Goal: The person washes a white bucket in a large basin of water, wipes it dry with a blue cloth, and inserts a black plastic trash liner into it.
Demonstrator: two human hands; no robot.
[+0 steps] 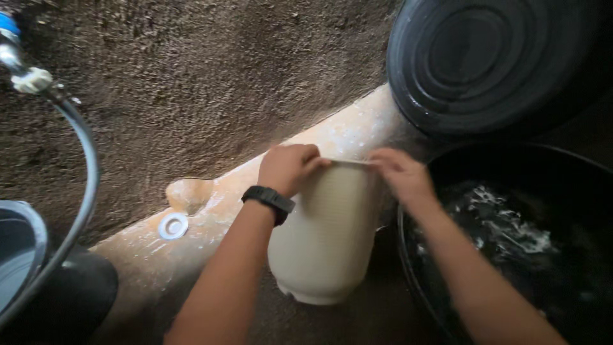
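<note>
Holding: my two hands grip a cream ribbed jar (322, 236) by its top rim, the jar hanging upright between my forearms.
Jar contents: I cannot tell; its mouth is turned away from me and only the outer wall and rounded base show.
Left hand (287, 167): fingers curled together over the left side of the rim, clamped on it; a black watch (269, 201) sits on that wrist.
Right hand (401, 174): fingers pinched on the right side of the rim, thumb toward me.
Jar position: just left of the black basin (415, 268), near its edge, above the dark floor and in front of a pale wet ledge (217, 211).
Black basin: holds dark water with white froth on its surface.
Black drum (491, 64): stands behind the basin, ridged lid on, contents hidden.
Grey bucket (19, 255): at far left, inside unclear.
Hose (86, 185): dark, curving down from a tap fitting (29, 80) toward the bucket.
White ring (173, 226): lies on the ledge, well apart from my fingers.
</note>
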